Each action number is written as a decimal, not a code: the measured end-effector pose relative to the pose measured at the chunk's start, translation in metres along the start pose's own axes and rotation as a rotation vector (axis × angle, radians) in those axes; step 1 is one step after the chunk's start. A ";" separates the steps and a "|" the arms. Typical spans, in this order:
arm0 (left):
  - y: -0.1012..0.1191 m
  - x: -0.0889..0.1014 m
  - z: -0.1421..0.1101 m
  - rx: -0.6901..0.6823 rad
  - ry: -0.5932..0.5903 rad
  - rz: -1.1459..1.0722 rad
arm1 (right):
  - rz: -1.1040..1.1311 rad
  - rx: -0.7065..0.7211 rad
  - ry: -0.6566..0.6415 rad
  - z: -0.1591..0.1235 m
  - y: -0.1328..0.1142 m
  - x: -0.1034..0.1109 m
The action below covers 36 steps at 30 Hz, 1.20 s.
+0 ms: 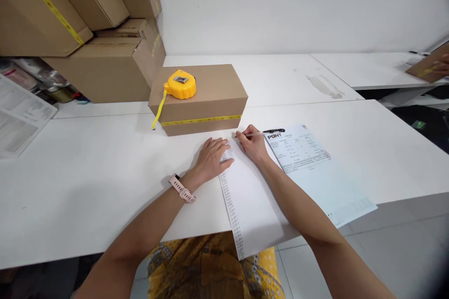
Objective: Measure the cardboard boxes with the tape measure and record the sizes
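Observation:
A white sheet of paper [261, 205] lies in front of me, with columns of handwriting down its left edge. My left hand [212, 156], with a pink watch band [182, 188] at the wrist, rests flat on the sheet's upper left, fingers apart. Near the top of the sheet my right hand [253, 144] is closed around a slim, clear pen [255, 134], its tip close to the paper. Just beyond both hands stands a closed cardboard box [203, 109] with yellow tape along its front. A yellow tape measure [181, 84] sits on the box, its tab hanging over the edge.
Right of the sheet lies a printed form [298, 149], with a black pen [274, 130] at its top. Cardboard boxes [108, 65] are stacked at the left, near printed papers [19, 116]. Another person's hand [442, 66] touches a box [426, 67] at the far right.

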<state>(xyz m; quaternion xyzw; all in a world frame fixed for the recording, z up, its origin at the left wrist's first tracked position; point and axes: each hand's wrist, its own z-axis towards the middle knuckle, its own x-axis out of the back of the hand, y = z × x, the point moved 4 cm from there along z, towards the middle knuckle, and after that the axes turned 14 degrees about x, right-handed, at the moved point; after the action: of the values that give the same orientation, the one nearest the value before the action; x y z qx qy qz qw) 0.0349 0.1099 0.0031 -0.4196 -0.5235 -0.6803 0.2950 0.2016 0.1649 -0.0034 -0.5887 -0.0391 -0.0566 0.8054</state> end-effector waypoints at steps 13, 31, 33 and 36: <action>0.004 0.002 -0.003 -0.078 0.086 -0.002 | 0.048 -0.026 -0.039 0.001 -0.001 -0.009; 0.000 -0.004 -0.004 -0.108 0.131 0.059 | -0.182 0.065 -0.061 0.002 -0.003 -0.007; -0.001 -0.004 -0.004 -0.110 0.138 0.071 | -0.180 0.071 -0.060 0.002 -0.003 -0.007; -0.001 -0.004 -0.004 -0.112 0.145 0.087 | -0.182 0.071 -0.061 0.002 -0.003 -0.007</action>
<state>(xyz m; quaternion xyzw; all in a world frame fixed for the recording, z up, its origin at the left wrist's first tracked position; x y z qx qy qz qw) 0.0352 0.1060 -0.0014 -0.4075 -0.4435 -0.7235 0.3374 0.1944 0.1664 -0.0004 -0.5553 -0.1188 -0.1099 0.8157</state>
